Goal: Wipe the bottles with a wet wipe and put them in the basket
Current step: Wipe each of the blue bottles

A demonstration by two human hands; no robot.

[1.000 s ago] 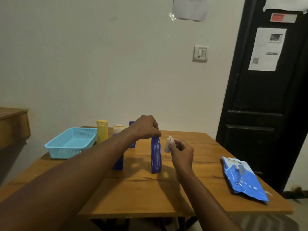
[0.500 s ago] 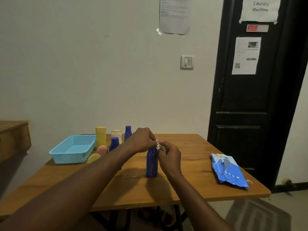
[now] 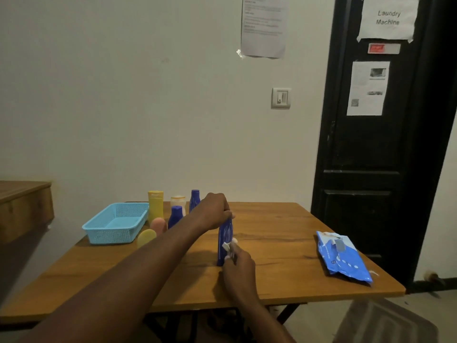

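Near the middle of the table [image 3: 284,243], the person's right hand [image 3: 238,266] pinches a crumpled wet wipe [image 3: 228,247] between fingers and thumb and presses it against the lower side of a tall blue bottle [image 3: 224,240]. That bottle stands upright, its long axis vertical, so the wiping stroke probably has to run up and down along it. Its cap is closed inside the left hand [image 3: 212,211], which grips from above and steadies it. The bottle lies just ahead of the right hand and directly below the left. Further out, toward the table's far left corner, stand more bottles, among them a yellow bottle [image 3: 155,204], and beside them the light blue basket [image 3: 116,222], seemingly empty. It lies well to the left, so the left hand appears better placed for the carry.
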